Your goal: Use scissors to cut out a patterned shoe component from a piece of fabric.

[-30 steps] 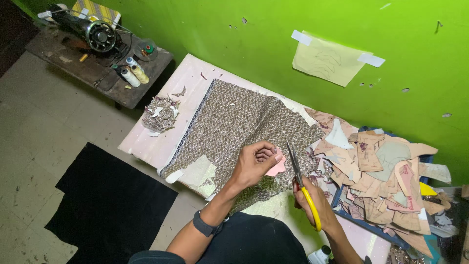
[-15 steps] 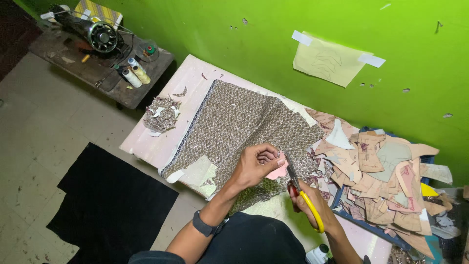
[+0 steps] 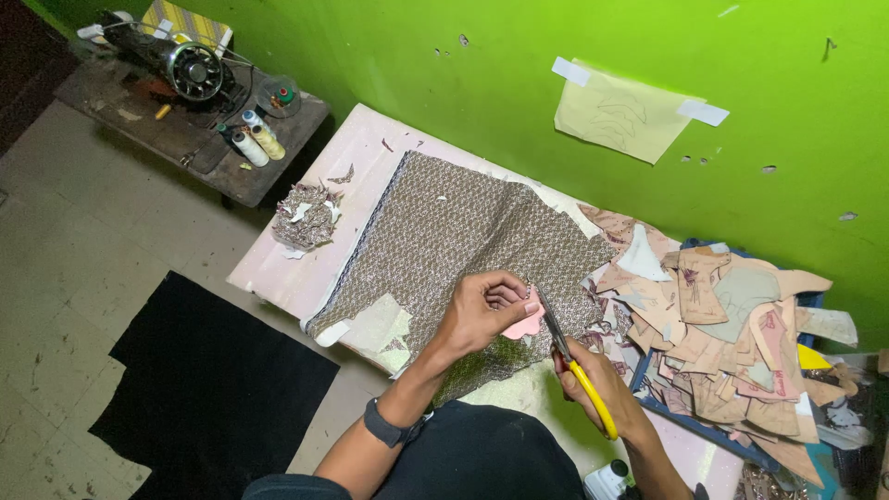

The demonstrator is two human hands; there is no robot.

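My left hand (image 3: 483, 309) pinches a small pink cut piece (image 3: 523, 323) over the patterned grey-brown fabric (image 3: 454, 250) spread on the pale pink table (image 3: 306, 278). A dark watch sits on that wrist. My right hand (image 3: 604, 389) grips yellow-handled scissors (image 3: 572, 361), whose blades point up against the edge of the pink piece. The hands are close together near the table's front edge.
A heap of tan paper pattern pieces (image 3: 722, 324) lies on the right. A small pile of fabric scraps (image 3: 306, 215) sits on the table's left. A sewing machine (image 3: 176, 57) and thread spools (image 3: 255, 143) stand on a dark bench. A black mat (image 3: 204, 389) lies on the floor. A paper sheet (image 3: 625, 113) is taped to the green wall.
The hands stay together at the pink piece; the left fingers have turned it slightly against the scissor blades. The view has shifted a little.
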